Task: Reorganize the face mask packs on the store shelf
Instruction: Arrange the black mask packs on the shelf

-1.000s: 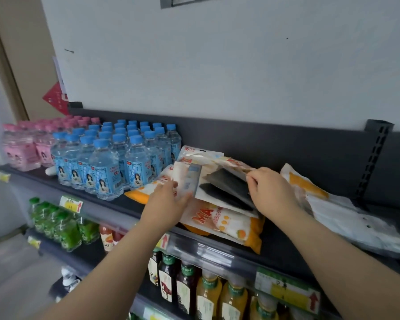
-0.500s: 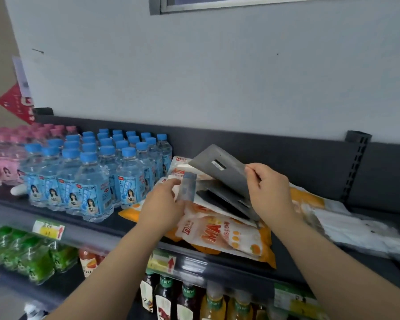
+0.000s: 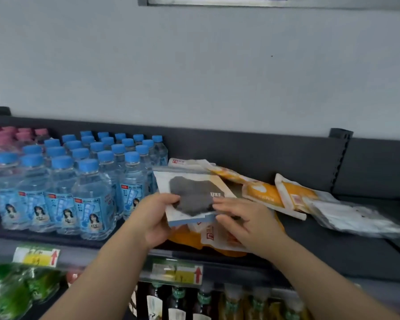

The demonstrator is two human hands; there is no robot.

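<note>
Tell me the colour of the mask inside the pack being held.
Dark grey mask, seen best in the head view.

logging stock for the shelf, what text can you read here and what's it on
"ORIGINAL SODA": bottle labels
"UKE", possibly cut off: grey mask pack
Price tags and orange packs: print too blurred to read.

Wall [image 3: 194, 65]: was plain pale grey.
Frame [image 3: 217, 1]: grey metal, sat high on the wall.
Shelf [image 3: 333, 250]: was dark, with back panel [image 3: 263, 153] and slotted upright [image 3: 340, 162] along its rear edge.
</note>
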